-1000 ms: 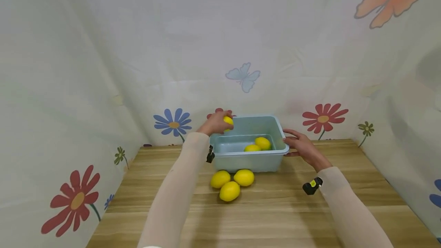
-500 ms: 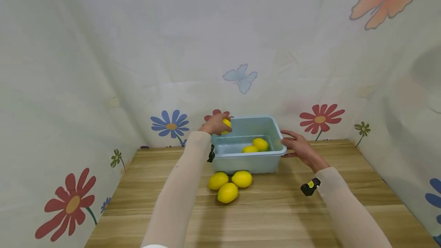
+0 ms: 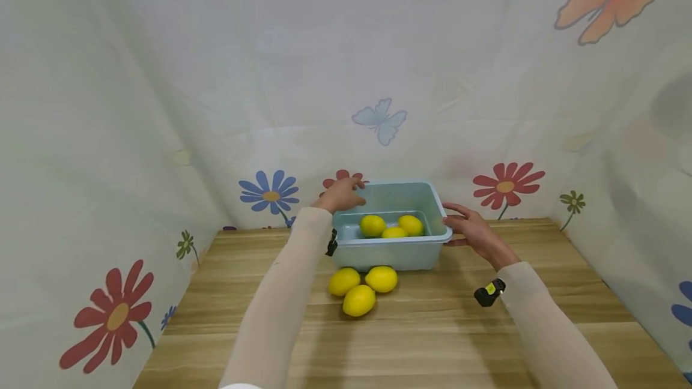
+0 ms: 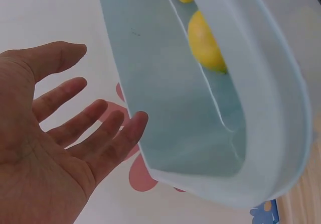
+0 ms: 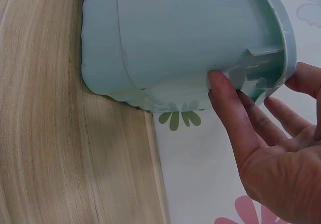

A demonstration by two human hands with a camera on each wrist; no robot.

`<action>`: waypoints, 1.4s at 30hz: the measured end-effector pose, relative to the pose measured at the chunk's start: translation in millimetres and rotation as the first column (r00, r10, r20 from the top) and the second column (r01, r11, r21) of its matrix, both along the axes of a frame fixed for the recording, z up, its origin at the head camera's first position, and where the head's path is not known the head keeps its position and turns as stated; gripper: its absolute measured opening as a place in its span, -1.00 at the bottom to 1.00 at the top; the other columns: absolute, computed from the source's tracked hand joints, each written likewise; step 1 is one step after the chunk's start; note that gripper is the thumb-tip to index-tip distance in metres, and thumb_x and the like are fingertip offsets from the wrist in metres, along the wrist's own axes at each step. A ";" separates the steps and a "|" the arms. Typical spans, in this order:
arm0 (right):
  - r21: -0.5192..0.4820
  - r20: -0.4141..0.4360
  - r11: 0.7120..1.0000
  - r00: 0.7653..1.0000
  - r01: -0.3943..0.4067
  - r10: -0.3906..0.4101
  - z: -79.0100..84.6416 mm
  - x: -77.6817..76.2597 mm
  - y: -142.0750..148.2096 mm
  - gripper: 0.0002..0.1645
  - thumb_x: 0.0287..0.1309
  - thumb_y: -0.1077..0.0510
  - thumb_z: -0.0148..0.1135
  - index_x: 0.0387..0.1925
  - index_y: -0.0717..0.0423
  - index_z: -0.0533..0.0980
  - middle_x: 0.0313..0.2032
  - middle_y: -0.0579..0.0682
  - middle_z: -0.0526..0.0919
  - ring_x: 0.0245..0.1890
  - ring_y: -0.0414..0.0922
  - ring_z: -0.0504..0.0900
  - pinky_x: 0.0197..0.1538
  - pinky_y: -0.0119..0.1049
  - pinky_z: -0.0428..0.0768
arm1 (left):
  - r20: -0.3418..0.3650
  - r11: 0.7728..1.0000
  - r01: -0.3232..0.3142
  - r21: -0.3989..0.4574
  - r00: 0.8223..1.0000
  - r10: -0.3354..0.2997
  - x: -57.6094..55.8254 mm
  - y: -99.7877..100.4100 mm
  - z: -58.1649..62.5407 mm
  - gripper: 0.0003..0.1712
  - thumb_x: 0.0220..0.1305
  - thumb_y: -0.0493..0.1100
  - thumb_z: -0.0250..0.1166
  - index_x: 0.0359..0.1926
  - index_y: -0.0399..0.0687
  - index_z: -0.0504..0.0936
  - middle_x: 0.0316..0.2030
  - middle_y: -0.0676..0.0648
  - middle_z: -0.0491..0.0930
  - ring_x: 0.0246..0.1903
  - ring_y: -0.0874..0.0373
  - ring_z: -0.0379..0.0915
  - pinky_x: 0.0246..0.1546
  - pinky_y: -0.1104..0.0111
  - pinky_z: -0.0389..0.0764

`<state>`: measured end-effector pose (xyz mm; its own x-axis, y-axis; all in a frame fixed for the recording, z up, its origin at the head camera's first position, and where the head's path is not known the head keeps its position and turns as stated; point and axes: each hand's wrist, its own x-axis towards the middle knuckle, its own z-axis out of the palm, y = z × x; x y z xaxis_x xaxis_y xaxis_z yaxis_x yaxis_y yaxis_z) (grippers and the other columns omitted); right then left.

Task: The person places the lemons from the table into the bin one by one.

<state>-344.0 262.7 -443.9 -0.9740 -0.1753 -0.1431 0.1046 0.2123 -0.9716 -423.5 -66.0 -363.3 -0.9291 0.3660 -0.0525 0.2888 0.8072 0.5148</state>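
Note:
My left hand (image 3: 342, 194) hovers above the left end of a light blue plastic bin (image 3: 386, 255), fingers spread and holding nothing. In the left wrist view, the open palm (image 4: 55, 148) sits just outside the bin's rim. Three yellow lemons lie in the bin: one on the left (image 3: 373, 226), one in front (image 3: 395, 232), one on the right (image 3: 411, 226). My right hand (image 3: 476, 234) grips the bin's right rim; the right wrist view shows its fingertips (image 5: 219, 81) against the outer wall beneath the rim.
Three more lemons lie close together on the wooden table (image 3: 421, 341) before the bin: left (image 3: 344, 281), right (image 3: 381, 279) and front (image 3: 359, 301). A pale curtain (image 3: 303, 77) printed with flowers and butterflies stands behind the table and at both sides.
My left hand has let go of a lemon, which now lies in the left part of the bin; its fingers have spread. The right hand stays at the bin's right rim.

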 end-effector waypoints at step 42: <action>-0.011 0.001 1.000 1.000 -0.001 0.001 -2.0 -1.5 -0.3 -0.22 0.42 -0.01 0.05 0.54 -0.10 0.00 0.45 0.29 0.19 0.32 0.37 0.34 0.18 0.21 0.51 | -0.357 0.988 0.149 -0.040 0.921 -0.154 102.0 -33.1 -1.9 -0.42 0.33 0.10 0.22 0.34 0.16 0.39 0.36 -0.01 0.33 0.17 0.00 0.48 0.19 0.09 0.57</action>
<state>-345.4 262.4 -445.9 -0.9737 -0.1779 -0.1425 0.1057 0.2017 -0.9737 -321.6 -99.1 -365.2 -0.8204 0.5051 0.2681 0.5712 0.7449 0.3446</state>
